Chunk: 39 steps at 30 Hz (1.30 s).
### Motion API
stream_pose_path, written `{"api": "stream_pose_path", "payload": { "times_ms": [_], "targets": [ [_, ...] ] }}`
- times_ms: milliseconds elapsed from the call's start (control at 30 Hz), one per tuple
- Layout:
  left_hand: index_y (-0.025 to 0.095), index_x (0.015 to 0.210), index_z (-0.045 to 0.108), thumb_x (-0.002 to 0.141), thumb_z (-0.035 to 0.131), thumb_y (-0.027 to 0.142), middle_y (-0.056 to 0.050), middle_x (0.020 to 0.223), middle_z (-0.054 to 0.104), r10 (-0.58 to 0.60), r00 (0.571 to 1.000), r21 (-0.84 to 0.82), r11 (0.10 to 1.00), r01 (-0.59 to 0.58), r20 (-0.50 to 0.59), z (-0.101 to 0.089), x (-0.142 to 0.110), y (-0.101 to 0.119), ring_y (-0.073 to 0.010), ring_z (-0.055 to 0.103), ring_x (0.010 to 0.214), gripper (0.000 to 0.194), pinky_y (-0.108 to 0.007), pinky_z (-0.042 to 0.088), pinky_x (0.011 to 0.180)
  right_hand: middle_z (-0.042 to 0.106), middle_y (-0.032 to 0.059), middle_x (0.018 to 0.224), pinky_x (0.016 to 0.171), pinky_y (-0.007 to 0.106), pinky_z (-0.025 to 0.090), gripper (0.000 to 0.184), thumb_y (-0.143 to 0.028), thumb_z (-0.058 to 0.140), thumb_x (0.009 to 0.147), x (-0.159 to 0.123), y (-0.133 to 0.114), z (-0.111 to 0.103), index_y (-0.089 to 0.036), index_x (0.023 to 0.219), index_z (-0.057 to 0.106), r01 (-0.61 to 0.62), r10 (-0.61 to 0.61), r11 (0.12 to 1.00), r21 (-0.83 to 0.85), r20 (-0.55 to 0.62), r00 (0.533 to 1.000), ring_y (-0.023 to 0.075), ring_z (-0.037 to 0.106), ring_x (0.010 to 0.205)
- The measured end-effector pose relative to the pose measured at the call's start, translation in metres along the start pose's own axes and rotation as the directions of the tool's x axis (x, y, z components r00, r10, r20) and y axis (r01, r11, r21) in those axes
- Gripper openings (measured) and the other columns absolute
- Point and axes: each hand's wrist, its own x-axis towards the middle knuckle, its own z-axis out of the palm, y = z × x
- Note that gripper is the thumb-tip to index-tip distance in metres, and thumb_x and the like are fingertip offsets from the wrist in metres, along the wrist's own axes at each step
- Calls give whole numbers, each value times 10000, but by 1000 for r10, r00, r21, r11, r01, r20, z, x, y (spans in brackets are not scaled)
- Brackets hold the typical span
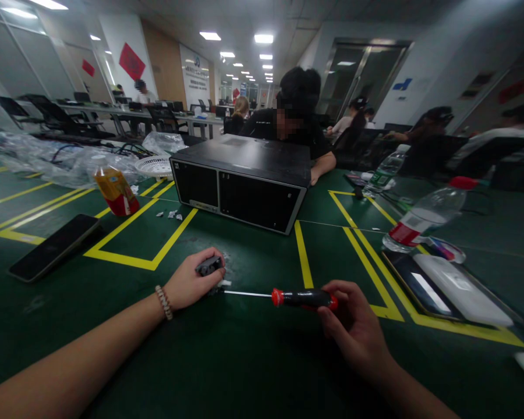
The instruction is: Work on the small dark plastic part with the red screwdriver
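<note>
Left hand (192, 283) steadying, right hand (356, 326) aiming

On the dark green surface (244, 366), in front of the black, grey-edged, box-shaped case (244, 195), the left hand is curling its fingers closely around a small dark-grey part (208, 266). The right hand is pinching the handle end of a red-and-black screwdriver with a slim metal shaft (305, 298), which is pointing toward the part. Screwdriver work seems to be the step in hand; whether the tip is engaging, I cannot tell. The next move is probably calling for a firm hold and a straight shaft.
</note>
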Motion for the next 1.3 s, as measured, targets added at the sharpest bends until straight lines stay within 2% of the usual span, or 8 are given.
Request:
{"api": "stream_pose_path", "payload": {
  "times_ms": [167, 300, 500, 667, 900, 1167, 1300],
  "targets": [
    [191, 979, 629, 899, 619, 334, -22, 895, 657, -2, 1000, 4, 1000, 2, 16, -1, 1, -2, -185, 623, 778, 164, -308, 502, 699, 631, 42, 971, 514, 284, 545, 299, -271, 581, 976, -1, -2, -3, -278, 1257, 480, 5, -5, 1000, 1, 46, 999, 155, 633, 615],
    [192, 978, 622, 906, 618, 343, -18, 885, 650, -1, 1000, -4, 1000, 2, 25, -1, 1, -4, -182, 621, 762, 167, -310, 507, 694, 637, 57, 982, 508, 290, 549, 301, -299, 581, 989, -2, -3, -2, -266, 1273, 488, -43, 42, 999, 15, 41, 998, 161, 627, 613],
    [193, 970, 628, 902, 615, 330, -22, 887, 658, 2, 1000, 7, 1000, -2, 14, -1, 1, -3, -188, 628, 774, 153, -311, 503, 706, 651, 31, 840, 472, 272, 531, 231, -411, 603, 1006, -1, -3, -2, -239, 1148, 544, -111, 109, 993, 45, 35, 993, 158, 615, 570],
    [189, 964, 629, 898, 619, 328, -16, 868, 651, 4, 1000, 9, 1000, -4, 7, -1, 1, -3, -178, 611, 753, 153, -297, 491, 686, 663, 29, 809, 440, 261, 500, 301, -501, 632, 982, 1, 0, -1, -226, 1075, 555, -125, 124, 992, 35, 14, 992, 146, 600, 532],
    [184, 972, 622, 898, 614, 312, -21, 872, 655, -5, 1000, -27, 1000, 5, 16, 0, 1, -2, -178, 618, 750, 148, -294, 501, 680, 631, -8, 694, 421, 247, 480, 327, -542, 630, 973, 3, -1, 0, -221, 1015, 583, -115, 115, 993, 34, -1, 993, 139, 573, 496],
    [193, 968, 622, 896, 617, 321, -14, 867, 653, -5, 1000, -10, 1000, 5, 16, 0, 1, -3, -176, 616, 744, 147, -291, 501, 678, 672, 19, 796, 423, 264, 508, 371, -550, 645, 958, 1, 0, 3, -239, 1135, 544, -165, 167, 985, 51, -50, 985, 144, 591, 499],
    [197, 970, 632, 893, 620, 331, -18, 878, 666, 5, 1000, 7, 1000, -5, 12, -1, 1, -4, -183, 624, 761, 155, -297, 500, 689, 653, -15, 687, 409, 248, 493, 383, -565, 633, 960, 2, 0, 2, -249, 1141, 512, -187, 190, 979, 82, -24, 982, 150, 593, 478]
  ]
}}
